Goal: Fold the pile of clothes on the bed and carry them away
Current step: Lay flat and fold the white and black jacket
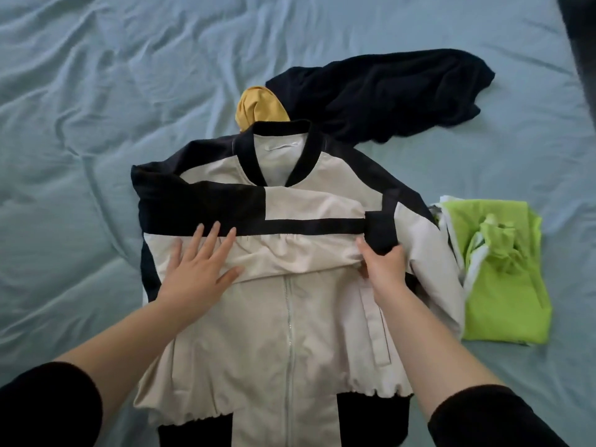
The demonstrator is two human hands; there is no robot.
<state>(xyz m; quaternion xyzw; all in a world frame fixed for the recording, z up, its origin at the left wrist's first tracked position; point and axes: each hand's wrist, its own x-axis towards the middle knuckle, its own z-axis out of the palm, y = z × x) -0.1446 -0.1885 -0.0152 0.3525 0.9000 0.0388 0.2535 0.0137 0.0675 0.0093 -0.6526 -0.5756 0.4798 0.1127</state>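
A cream and black zip jacket lies face up on the bed, collar away from me. Its left sleeve is folded across the chest. My left hand rests flat on that sleeve, fingers spread. My right hand grips the sleeve's black cuff near the jacket's right side. Behind the collar lie a crumpled dark navy garment and a yellow garment. A folded lime green garment sits to the jacket's right.
The light blue bedsheet is wrinkled and spreads wide on the left and far side. A dark object shows at the top right corner.
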